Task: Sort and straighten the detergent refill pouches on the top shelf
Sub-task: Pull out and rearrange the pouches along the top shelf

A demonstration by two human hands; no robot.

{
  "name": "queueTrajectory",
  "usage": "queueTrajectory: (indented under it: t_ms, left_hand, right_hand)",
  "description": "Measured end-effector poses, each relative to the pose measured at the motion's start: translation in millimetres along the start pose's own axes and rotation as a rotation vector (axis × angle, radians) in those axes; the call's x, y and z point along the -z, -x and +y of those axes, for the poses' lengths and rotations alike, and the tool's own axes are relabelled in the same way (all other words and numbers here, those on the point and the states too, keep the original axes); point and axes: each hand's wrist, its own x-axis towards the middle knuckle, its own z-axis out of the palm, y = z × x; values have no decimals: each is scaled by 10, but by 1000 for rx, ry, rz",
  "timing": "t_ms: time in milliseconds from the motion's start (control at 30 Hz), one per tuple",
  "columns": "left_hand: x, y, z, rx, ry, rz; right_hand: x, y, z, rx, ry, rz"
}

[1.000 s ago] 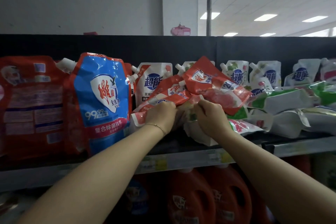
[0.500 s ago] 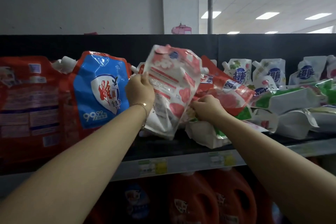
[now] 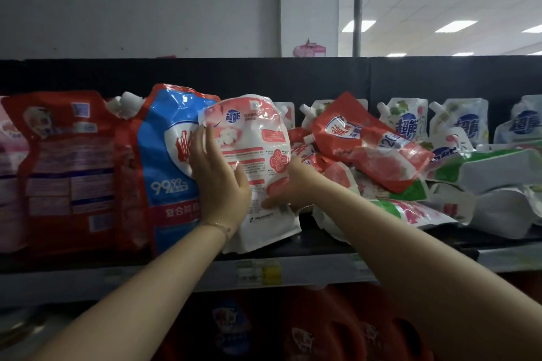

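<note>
Lowered since earlier, the pouch (image 3: 255, 141) is standing upright on the shelf (image 3: 322, 269) beside a blue pouch (image 3: 167, 161); left hand (image 3: 217, 182) is pressing it flat-fingered, right hand (image 3: 293, 187) is pinching its lower edge.

I see the middle pouch (image 3: 258, 161) standing on the shelf (image 3: 293, 272), right of the tall pouch (image 3: 173, 155). Toppled pouches (image 3: 366, 149) pile rightward; jugs (image 3: 322, 331), I think, below.

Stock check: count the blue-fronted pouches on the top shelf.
1. The blue pouch stands upright left of the white pouch, which the right hand grips and the left hand touches; others may hide behind it.
</note>
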Motion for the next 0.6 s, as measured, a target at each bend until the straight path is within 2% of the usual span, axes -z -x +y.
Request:
queueTrajectory:
  t_ms: [100, 200, 333, 400, 467, 500, 533, 600]
  left_hand:
    - [13, 82, 5, -195, -298, -129]
    - [-35, 220, 15, -423, -393, -328]
    - [0, 249, 21, -443, -465, -574]
    - [28, 220, -11, -487, -596, -701]
    - [58, 225, -13, -525, -716, -809]
    - [61, 234, -26, -531, -746, -810]
    - [64, 247, -40, -523, -744, -783]
    - [71, 258, -51, -491, -738, -740]
  right_hand:
    - [-189, -29, 32, 4, -81, 10]
    - [-320, -30, 64, 83, 54, 57]
    - [23, -25, 139, -12, -82, -279]
    - [194, -53, 173, -104, -31, -206]
    - [288, -167, 191, -119, 224, -20]
    - [298, -225, 207, -143, 263, 58]
    - [288, -316, 248, -196, 208, 57]
    - [246, -482, 289, -288, -131, 33]
